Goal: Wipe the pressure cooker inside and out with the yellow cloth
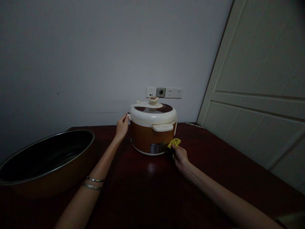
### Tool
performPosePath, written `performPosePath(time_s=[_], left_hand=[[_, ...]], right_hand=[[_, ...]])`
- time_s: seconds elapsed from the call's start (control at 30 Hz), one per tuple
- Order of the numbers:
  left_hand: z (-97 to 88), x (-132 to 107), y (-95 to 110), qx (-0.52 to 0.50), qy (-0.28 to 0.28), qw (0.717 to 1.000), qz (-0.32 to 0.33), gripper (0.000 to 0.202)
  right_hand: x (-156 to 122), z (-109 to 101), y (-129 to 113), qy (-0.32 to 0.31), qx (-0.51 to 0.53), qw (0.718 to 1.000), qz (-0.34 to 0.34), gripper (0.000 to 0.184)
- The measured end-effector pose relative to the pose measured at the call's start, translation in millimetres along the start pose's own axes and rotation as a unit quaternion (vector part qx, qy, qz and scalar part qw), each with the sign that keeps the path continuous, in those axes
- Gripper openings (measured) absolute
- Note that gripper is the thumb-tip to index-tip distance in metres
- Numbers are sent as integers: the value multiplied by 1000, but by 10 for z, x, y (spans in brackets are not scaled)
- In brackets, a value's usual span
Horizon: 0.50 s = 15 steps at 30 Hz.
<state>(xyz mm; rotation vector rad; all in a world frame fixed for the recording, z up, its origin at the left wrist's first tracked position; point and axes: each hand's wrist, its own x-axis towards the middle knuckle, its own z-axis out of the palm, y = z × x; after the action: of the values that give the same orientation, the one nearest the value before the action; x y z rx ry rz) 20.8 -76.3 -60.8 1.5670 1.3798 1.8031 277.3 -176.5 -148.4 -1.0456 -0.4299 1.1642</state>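
An electric pressure cooker (145, 133), brown with a cream lid and side handle, stands upright on the dark red table (147, 197). My left hand (122, 125) grips a cream handle on the cooker's left side, fingers closed round it. Low on the right of the cooker, my right hand (181, 156) is closed on a yellow cloth (175, 142), held against or right beside the body near a silver label (156, 148). Something dark shows under the right fingers, too dim to name.
A large dark-lined pot (54, 178) with a metal rim stands on the left, close to my left forearm. Behind the cooker are wall sockets (173, 93) on a pale wall. A panelled door (257, 95) rises along the table's right side.
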Motion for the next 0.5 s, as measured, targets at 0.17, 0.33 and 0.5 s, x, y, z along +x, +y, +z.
performPosePath(time_s=[0.17,0.33,0.5], left_hand=[[14,5,-18,-3,5,1000,2,39],[27,-12,-26,-1,13,1000,6,39],[68,-78,10,-11,33,999,-3,39]], right_hand=[[-246,59,58,-10,22,1000,17,8],[-385,60,90,-23,33,998,47,9],[-447,-107,56,-71,4,992,106,9]])
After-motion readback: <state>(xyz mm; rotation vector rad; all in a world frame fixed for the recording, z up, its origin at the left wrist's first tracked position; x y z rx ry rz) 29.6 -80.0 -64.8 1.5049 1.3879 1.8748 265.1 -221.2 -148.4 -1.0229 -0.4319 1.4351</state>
